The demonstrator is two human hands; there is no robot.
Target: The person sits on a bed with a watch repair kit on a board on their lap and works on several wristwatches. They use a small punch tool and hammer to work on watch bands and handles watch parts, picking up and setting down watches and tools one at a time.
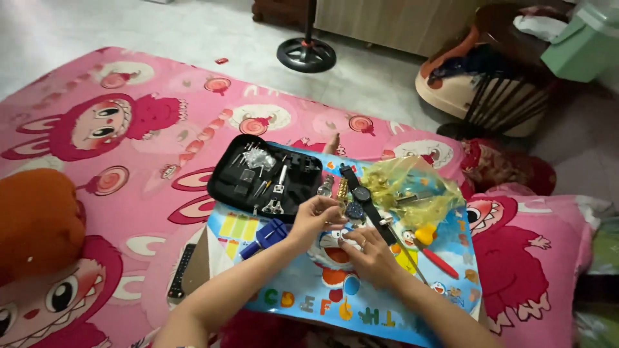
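My left hand (314,216) reaches forward over a colourful cartoon mat board (290,303), fingertips pinched near a gold-coloured watch (342,191) lying beside a black-strapped watch (362,195). My right hand (371,252) rests on the board just below the watches, fingers curled around a small part that I cannot make out. A blue tool (265,236) lies under my left wrist. An open black tool case (265,175) with small metal tools sits just beyond the left hand.
A crumpled yellow plastic bag (412,187) lies right of the watches, with a red-handled screwdriver (440,263) below it. A black remote (181,270) rests on the pink cartoon blanket (129,129). An orange plush (35,222) is at left, a fan base (307,54) and a stool (496,96) beyond.
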